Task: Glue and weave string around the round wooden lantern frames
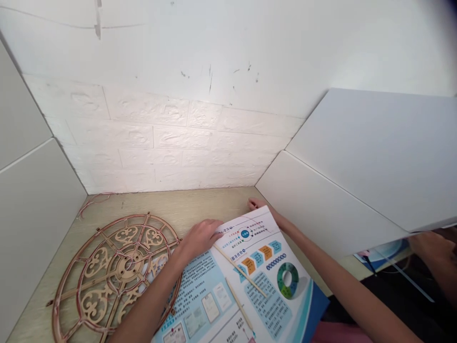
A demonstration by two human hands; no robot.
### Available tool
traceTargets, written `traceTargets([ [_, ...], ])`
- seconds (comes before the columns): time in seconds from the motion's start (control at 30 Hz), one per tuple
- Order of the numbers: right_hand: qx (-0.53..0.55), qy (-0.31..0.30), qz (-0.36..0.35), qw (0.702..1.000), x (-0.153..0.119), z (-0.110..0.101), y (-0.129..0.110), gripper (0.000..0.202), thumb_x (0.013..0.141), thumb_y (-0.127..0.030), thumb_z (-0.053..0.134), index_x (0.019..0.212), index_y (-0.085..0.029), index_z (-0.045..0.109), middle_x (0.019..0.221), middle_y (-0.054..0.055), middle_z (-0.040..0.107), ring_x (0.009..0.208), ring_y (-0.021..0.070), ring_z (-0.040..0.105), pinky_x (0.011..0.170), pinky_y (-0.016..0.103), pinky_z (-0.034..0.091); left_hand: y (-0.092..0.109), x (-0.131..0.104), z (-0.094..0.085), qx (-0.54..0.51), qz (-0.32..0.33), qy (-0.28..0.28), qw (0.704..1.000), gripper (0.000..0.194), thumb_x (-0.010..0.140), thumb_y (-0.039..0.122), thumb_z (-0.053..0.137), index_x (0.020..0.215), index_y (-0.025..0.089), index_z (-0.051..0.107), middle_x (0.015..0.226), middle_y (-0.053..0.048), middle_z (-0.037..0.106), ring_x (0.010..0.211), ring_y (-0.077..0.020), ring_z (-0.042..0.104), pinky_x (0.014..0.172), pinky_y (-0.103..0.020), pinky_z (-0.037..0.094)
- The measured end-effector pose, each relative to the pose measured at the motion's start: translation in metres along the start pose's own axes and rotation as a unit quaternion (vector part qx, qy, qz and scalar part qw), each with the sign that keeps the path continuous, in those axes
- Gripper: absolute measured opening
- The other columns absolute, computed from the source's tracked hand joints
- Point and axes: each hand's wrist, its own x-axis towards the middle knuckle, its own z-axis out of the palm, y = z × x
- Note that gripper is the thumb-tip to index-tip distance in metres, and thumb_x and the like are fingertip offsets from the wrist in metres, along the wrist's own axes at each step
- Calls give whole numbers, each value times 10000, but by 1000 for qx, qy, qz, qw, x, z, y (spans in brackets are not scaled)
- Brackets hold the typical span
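Observation:
A printed brochure (250, 286) lies open in front of me, with blue, orange and green graphics. My left hand (200, 237) is closed at its upper left edge, thumb against the page and fingertips mostly hidden. Past the upper right corner, close to the desk surface, my right hand (255, 204) has its fingers curled in; what they hold, if anything, cannot be made out. Two thin wooden sticks (240, 305) rest on the pages. Left of the brochure lies a round openwork frame (98, 262) with scroll ornaments and reddish strands around its rings, partly behind my left forearm.
The wooden desk (210, 202) ends at a white brick-patterned wall (171, 138). Pale panels stand at the left (32, 228) and right (339, 205). Loose reddish strands (94, 202) lie in the back left corner. Beyond the right panel, another person's hand (433, 250) shows.

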Motion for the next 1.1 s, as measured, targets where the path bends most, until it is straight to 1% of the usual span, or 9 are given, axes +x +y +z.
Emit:
traceTargets([
  [0.13,117,119,1,986,22,-35,-15,330,998,-391,641,1245,-171,636,1216,84,672,1008,207,685,863,412,600,-2,1,-3,-7,-9,8,1000,389,1018,312,468,1383,252,586,1368,-60,684,1262,-251,620,1077,-389,483],
  [0.27,236,253,-19,938,29,-68,-38,313,1007,-413,621,1192,-162,647,1134,71,688,931,184,686,815,382,601,-4,3,-14,3,-26,17,1000,424,1013,310,466,1422,265,567,1407,-49,665,1294,-256,607,1103,-403,471],
  [0.37,307,333,-61,890,28,-93,-64,294,985,-467,630,992,-173,636,964,29,684,842,156,683,729,311,585,-8,5,-24,17,-50,28,998,420,1008,280,479,1415,260,578,1406,-59,663,1298,-261,603,1127,-422,457],
  [0.47,356,376,-116,848,25,-119,-99,369,894,-556,682,797,-244,511,855,-20,645,796,131,693,636,224,549,-16,7,-28,36,-77,37,996,388,1009,270,521,1388,233,594,1385,-97,659,1301,-268,594,1142,-470,447],
  [0.57,383,377,-167,827,21,-141,-140,369,854,-549,693,776,-260,477,856,-24,639,793,137,705,630,234,558,-24,13,-27,52,-91,45,993,359,999,349,601,1324,198,612,1363,-119,634,1244,-271,615,1081,-525,499],
  [0.67,397,357,-210,819,12,-149,-185,309,857,-499,686,781,-266,498,872,-19,647,816,140,705,659,244,562,-30,23,-27,67,-90,53,992,370,985,386,632,1300,192,614,1357,-115,616,1185,-259,633,1011,-503,550],
  [0.77,411,315,-274,811,-1,-143,-230,280,883,-473,664,777,-270,503,846,-20,636,795,137,683,693,256,564,-33,34,-32,78,-83,54,992,363,984,380,634,1291,187,615,1336,-113,625,1153,-251,644,979,-483,568],
  [0.93,355,227,-334,843,-26,-125,-296,306,963,-533,599,844,-283,469,817,-34,631,871,177,701,839,347,579,-35,42,-41,92,-86,65,990,373,980,382,641,1292,180,612,1323,-112,628,1139,-250,649,962,-478,575],
  [1.1,402,190,-358,821,-35,-113,-360,280,1086,-274,417,807,-266,440,723,-52,574,707,112,655,731,266,579,-34,21,-50,81,-118,110,984,383,977,383,645,1299,179,607,1327,-114,625,1142,-253,648,961,-480,575],
])
